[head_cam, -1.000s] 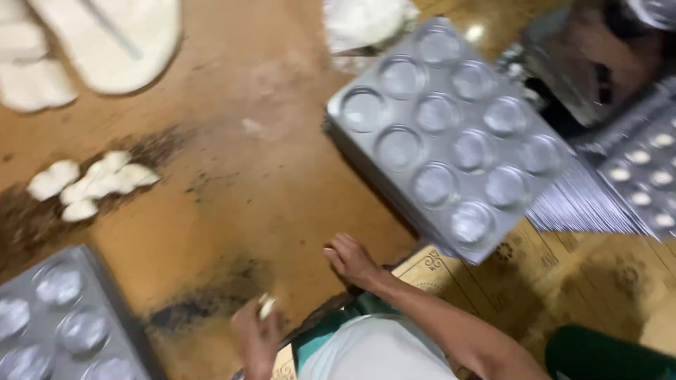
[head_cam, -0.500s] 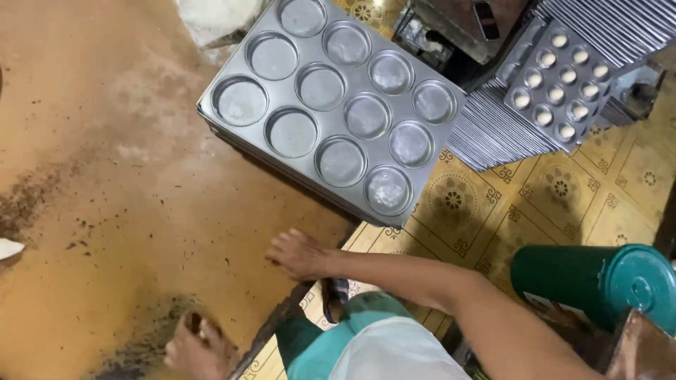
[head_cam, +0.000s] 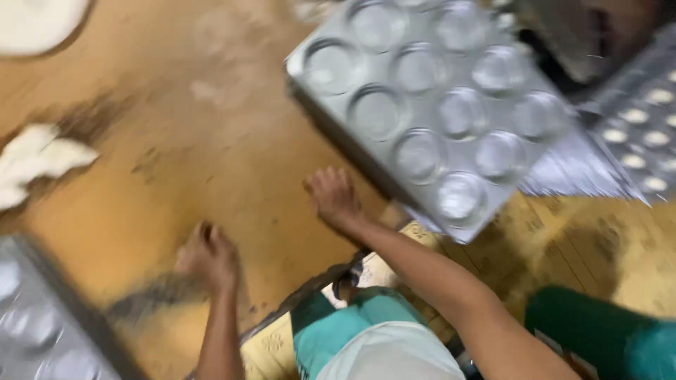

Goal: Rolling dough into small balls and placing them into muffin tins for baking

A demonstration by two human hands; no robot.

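Brown and flour-dusted, the wooden surface [head_cam: 211,141] fills most of the view, with patterned yellow floor tiles [head_cam: 598,246] seen beyond its right edge. At the far left, a metal mould tray [head_cam: 42,324] is cut off by the lower corner, its cups blurred, so their contents cannot be told. Above it, torn pieces of white dough [head_cam: 35,162] lie on a dark smear, and a larger mass of dough [head_cam: 35,21] is glimpsed at the top left corner.

The left hand [head_cam: 208,257] is pressed down on the surface with its fingers curled under; whether anything is pinched in it cannot be told through the blur. The right hand [head_cam: 334,197] is laid flat near the surface edge, fingers spread, empty, just beside the near corner of a second mould tray [head_cam: 436,105]. This tray sits at an angle, overhanging the edge, and every cup that can be seen in it is bare metal.

Further right, a stack of trays [head_cam: 648,141] is seen with pale rounds in its cups, and a green container [head_cam: 605,338] stands on the floor.

Judged from this, the filling of the central tray has not been begun: dough is portioned only in part, and all its cups remain to be filled.
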